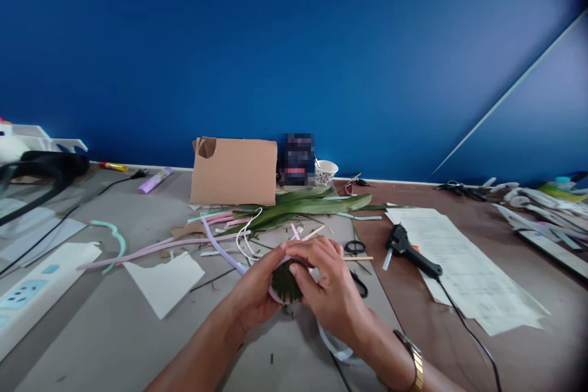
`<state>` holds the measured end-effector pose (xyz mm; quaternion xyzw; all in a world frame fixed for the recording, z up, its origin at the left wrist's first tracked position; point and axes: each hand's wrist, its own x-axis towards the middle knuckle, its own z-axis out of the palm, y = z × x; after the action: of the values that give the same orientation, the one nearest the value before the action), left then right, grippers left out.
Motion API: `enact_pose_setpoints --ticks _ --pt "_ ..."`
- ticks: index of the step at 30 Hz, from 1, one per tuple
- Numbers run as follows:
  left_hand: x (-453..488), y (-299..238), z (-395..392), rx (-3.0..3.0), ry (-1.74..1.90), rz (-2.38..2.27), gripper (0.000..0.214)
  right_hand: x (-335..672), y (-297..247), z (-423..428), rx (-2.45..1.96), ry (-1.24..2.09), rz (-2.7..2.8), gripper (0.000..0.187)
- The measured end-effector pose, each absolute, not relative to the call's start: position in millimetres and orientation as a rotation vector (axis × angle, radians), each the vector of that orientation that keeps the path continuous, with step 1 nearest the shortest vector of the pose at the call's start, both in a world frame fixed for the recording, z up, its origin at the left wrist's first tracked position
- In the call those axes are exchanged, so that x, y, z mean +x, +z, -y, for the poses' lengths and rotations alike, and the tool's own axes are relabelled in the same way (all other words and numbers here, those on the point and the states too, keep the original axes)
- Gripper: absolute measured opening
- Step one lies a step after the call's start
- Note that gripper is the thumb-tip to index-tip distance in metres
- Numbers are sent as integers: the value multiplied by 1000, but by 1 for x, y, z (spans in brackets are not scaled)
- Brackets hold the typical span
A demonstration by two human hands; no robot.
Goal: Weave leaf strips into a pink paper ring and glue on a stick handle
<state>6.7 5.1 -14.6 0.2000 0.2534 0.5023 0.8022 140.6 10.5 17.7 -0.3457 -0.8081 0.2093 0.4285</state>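
Observation:
Both of my hands are around a small round object (285,285) with a pale rim and a dark green, leaf-like face with a jagged lower edge. My left hand (257,297) wraps round its left side. From the right, my right hand (328,275) grips it, its thumb pressed on the green face and its fingers over the top. The object's far side is hidden. Black scissor handles (354,247) show just right of my right hand. Behind my hands lie long green leaves (312,203) and several pastel strips (169,248).
A black glue gun (411,251) with a cord lies at right on printed paper sheets (482,282). A cardboard box (234,171) and a patterned cup (326,171) stand near the blue wall. At left are a white power strip (46,288) and torn white paper (165,282).

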Motion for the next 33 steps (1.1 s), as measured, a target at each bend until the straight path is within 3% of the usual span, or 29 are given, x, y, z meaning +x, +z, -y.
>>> enact_pose_setpoints --ticks 5,14,24,33 --pt "7 -16 -6 432 1017 -611 34 141 16 -16 -1037 621 2031 21" --pt "8 -19 -10 468 1009 -676 50 143 9 -22 -1216 1183 1748 11" --pt "1 -12 -11 339 965 -561 56 148 17 -27 -1211 1092 1737 11" --pt "-3 -1 -6 1061 1407 -1120 17 154 13 -34 -1161 933 1769 11"
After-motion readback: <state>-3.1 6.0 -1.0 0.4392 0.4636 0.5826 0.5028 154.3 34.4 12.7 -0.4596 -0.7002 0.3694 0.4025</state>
